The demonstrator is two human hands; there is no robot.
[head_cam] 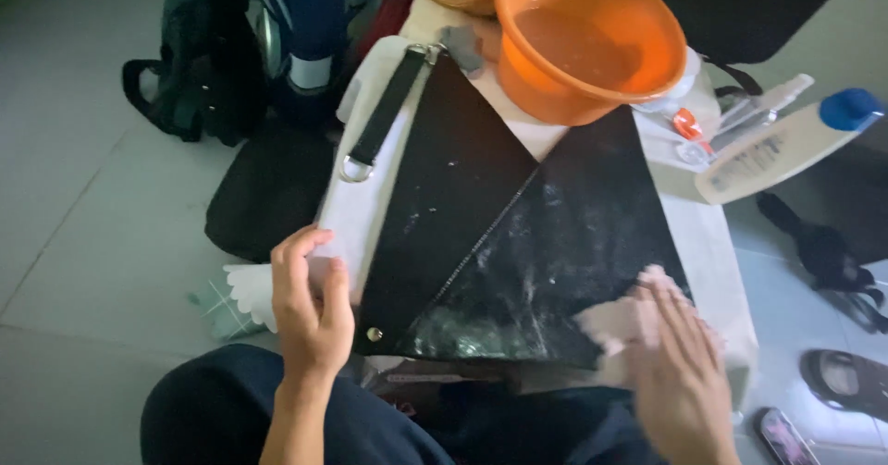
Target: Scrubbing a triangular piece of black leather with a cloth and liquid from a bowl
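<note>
A black triangular leather bag (pixel 518 243) with a diagonal zipper lies flat on a white cloth (pixel 356 210) over a low stand. Its surface is streaked with wet, soapy smears. My left hand (pixel 310 308) rests on the bag's lower left edge, fingers pressing on the white cloth beside a metal stud (pixel 374 334). My right hand (pixel 671 368) presses a pale pink rag (pixel 615 322) flat against the bag's lower right corner. A black strap with a metal ring (pixel 379 118) runs off the bag's upper left.
An orange basin (pixel 583 44) holding water stands at the far edge. A white bottle with a blue cap (pixel 786 141) lies to the right, next to a small spray bottle (pixel 768 99). A dark backpack (pixel 240 49) sits at the left. Sandals (pixel 846 377) are on the floor at right.
</note>
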